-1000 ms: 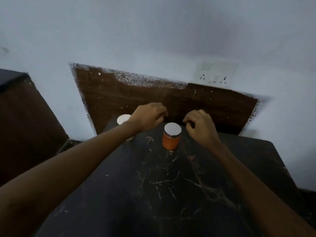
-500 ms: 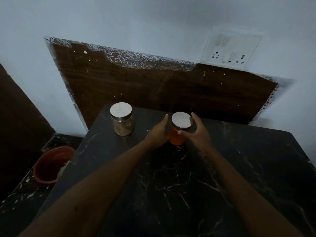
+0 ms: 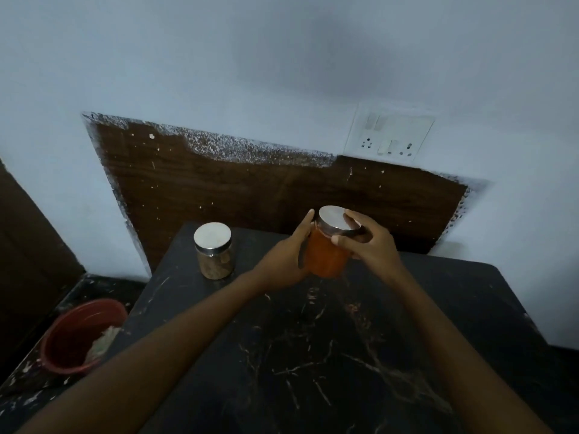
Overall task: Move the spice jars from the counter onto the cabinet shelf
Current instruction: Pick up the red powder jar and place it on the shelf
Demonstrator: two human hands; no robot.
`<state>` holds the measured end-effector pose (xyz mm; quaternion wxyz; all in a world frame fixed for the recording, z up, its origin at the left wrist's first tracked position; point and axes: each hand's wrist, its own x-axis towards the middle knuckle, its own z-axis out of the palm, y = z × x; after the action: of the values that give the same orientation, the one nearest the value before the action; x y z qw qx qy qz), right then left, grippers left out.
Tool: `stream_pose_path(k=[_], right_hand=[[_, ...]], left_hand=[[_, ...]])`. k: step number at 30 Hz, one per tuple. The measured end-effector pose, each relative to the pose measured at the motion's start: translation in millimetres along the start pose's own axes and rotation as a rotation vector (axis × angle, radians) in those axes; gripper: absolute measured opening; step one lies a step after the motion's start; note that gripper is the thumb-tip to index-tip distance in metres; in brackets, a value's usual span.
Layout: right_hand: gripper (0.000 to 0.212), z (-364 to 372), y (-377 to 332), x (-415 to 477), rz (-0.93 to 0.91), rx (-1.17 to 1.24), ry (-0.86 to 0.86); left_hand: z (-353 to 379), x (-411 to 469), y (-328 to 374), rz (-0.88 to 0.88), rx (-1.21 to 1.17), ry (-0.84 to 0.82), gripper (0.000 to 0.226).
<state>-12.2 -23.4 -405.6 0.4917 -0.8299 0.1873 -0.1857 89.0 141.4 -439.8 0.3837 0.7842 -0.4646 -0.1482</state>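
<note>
An orange spice jar (image 3: 326, 258) with a silver lid is held between both hands, tilted and lifted a little off the black marble counter (image 3: 344, 355). My left hand (image 3: 286, 261) presses its left side. Around the right side and the lid's rim wraps my right hand (image 3: 369, 245). A second jar (image 3: 214, 250) with brown spice and a silver lid stands upright on the counter's far left corner, apart from my hands. No cabinet shelf is in view.
A dark wooden panel (image 3: 250, 189) covers the wall behind the counter. A white switch and socket plate (image 3: 388, 133) is above it at the right. On the floor to the left sits a red bucket (image 3: 78, 336). A dark wooden surface (image 3: 25, 245) borders the far left.
Both hands closed in on the orange jar and raised it off the counter, tilting it. The brown jar, hidden earlier behind my left hand, now stands in plain sight.
</note>
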Motion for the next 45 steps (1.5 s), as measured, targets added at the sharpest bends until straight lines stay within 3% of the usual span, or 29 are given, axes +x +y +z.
stream_pose_path(k=[6, 12, 19, 26, 31, 37, 40, 45], right_hand=[[0.052, -58.4, -79.6, -21.5, -0.075, 0.079, 0.032], [0.031, -105.8, -152.3, -53.5, -0.162, 0.105, 0.110], [0.027, -153.4, -209.4, -81.2, -0.281, 0.087, 0.120], [0.025, -183.3, -233.6, -94.2, -0.350, 0.082, 0.094], [0.047, -208.1, -228.4, -98.4, -0.396, 0.088, 0.049], [0.118, -224.4, -199.5, -109.7, -0.487, 0.063, -0.305], [0.126, -217.2, -198.8, -112.7, -0.483, 0.009, -0.351], [0.120, -214.6, -206.4, -116.8, -0.528, -0.073, -0.234]], left_hand=[[-40.2, -19.4, 74.0, 0.209, 0.137, -0.038, 0.119], [-69.3, -35.7, 154.0, 0.337, 0.155, 0.148, 0.118], [-96.6, -41.5, 230.9, 0.577, 0.347, 0.249, 0.124], [-102.7, -36.2, 272.4, 0.639, 0.403, 0.324, 0.125], [-107.9, -38.3, 286.5, 0.635, 0.282, 0.348, 0.124], [-106.6, -39.3, 295.4, 0.593, 0.138, 0.311, 0.123], [-99.6, -41.5, 297.3, 0.563, 0.016, 0.252, 0.124], [-98.6, -43.9, 300.8, 0.535, -0.018, 0.167, 0.128]])
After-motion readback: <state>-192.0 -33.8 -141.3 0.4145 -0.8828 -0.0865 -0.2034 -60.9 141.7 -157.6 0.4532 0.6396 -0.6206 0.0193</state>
